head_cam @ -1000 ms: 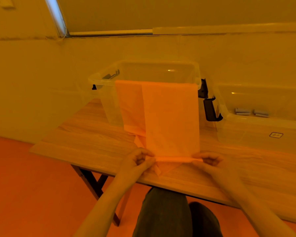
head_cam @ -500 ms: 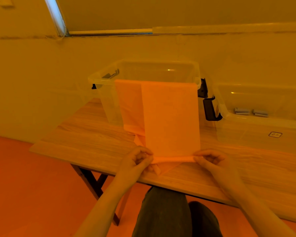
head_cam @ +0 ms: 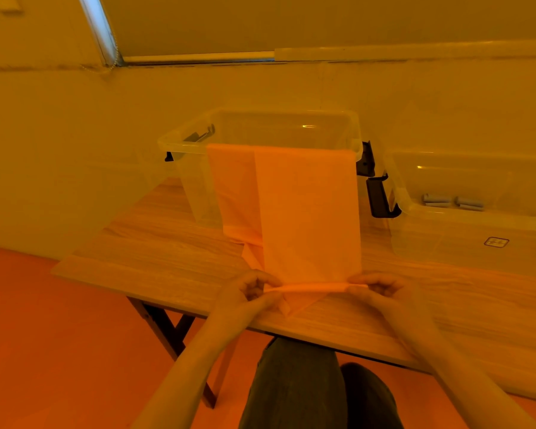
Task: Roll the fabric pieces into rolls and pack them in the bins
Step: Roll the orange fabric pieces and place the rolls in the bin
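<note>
Two bare forearms, no sleeves in view, no watch, ring or band visible on either. Left hand and right hand ungloved, nails too small to make out. Below, dark grey trousers of plain, slightly textured cloth, and beside them a dark rounded shape, perhaps the other knee or a shoe.

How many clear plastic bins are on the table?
2. One bin stands at the back centre, with orange fabric draped over its front rim. The other bin stands to its right, cut off by the frame edge.
</note>
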Demonstrator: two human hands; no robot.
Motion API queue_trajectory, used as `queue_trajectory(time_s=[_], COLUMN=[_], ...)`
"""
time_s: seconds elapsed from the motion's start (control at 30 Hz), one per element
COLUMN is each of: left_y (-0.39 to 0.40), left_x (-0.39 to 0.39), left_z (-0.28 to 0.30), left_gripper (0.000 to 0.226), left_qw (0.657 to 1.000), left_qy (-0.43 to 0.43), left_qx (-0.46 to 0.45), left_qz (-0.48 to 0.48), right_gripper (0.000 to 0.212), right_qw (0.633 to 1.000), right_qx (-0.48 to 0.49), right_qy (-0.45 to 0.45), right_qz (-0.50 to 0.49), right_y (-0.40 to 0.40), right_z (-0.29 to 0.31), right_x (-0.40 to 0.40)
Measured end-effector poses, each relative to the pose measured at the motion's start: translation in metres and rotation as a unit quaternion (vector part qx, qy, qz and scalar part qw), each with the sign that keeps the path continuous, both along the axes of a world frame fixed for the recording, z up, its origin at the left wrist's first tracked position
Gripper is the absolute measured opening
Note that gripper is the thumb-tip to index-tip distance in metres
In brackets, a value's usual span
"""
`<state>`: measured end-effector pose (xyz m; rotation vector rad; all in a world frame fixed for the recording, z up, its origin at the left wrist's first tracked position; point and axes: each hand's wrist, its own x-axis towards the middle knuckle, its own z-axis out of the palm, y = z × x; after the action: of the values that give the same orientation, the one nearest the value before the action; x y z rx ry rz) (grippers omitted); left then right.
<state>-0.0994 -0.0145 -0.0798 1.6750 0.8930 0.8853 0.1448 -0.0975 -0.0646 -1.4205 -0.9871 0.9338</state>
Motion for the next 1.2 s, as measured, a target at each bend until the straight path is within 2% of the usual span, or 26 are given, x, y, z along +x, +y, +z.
queue_trajectory(time_s=[0.07, 0.2, 0.3, 0.4, 0.5, 0.63, 0.8, 0.9, 1.0, 1.1, 1.2], left_y=[-0.0008, 0.0000, 0.0005, -0.0011, -0.0011, -0.0029, -0.0046, -0.0047, -0.0049, -0.0037, -0.0028], left_x=[0.0016, 0.0006, -0.0010, 0.0005, 0.0003, 0.0013, -0.0001, 0.0010, 0.0001, -0.0031, -0.0010], left_z=[0.0027, 0.0023, -0.0002, 0.0019, 0.0022, 0.0037, 0.0041, 0.0041, 0.0025, -0.0012, -0.0016], left_gripper=[0.007, 0.005, 0.016, 0.007, 0.012, 0.008, 0.019, 0.015, 0.014, 0.024, 0.020], left_qw=[1.000, 1.000, 1.000, 1.000, 1.000, 1.000, 1.000, 1.000, 1.000, 0.999, 1.000], left_qy=[-0.012, 0.000, 0.007, -0.007, -0.023, -0.025, -0.011, -0.001, 0.001, 0.017, 0.003], left_qx=[-0.002, 0.004, 0.015, 0.010, 0.002, -0.006, 0.003, 0.017, 0.025, 0.035, 0.024], left_qz=[-0.009, 0.019, 0.014, -0.006, 0.002, -0.009, 0.003, 0.013, 0.009, 0.007, 0.006], right_gripper=[0.008, 0.007, 0.007, 0.013, 0.016, 0.022, 0.010, 0.005, 0.009, 0.014, 0.013], right_qw=[1.000, 1.000, 1.000, 1.000, 1.000, 1.000, 1.000, 1.000, 1.000, 1.000, 1.000], right_qx=[0.006, 0.009, 0.011, 0.023, 0.022, -0.005, 0.010, 0.021, 0.018, 0.009, 0.003], right_qy=[0.014, 0.005, -0.001, -0.005, 0.006, 0.018, 0.019, 0.015, 0.017, 0.016, 0.004], right_qz=[-0.005, 0.003, -0.002, 0.001, 0.005, 0.018, 0.006, 0.002, 0.011, 0.020, 0.007], right_y=[0.0008, 0.0013, 0.0015, 0.0012, 0.0001, -0.0008, -0.0002, 0.0015, 0.0015, 0.0006, 0.0005], right_z=[0.0003, -0.0010, -0.0005, 0.0012, 0.0028, 0.0033, 0.0034, 0.0017, 0.0010, 0.0004, -0.0004], right_x=[-0.0008, -0.0014, -0.0017, -0.0026, -0.0027, -0.0030, -0.0044, -0.0050, -0.0051, -0.0033, -0.0025])
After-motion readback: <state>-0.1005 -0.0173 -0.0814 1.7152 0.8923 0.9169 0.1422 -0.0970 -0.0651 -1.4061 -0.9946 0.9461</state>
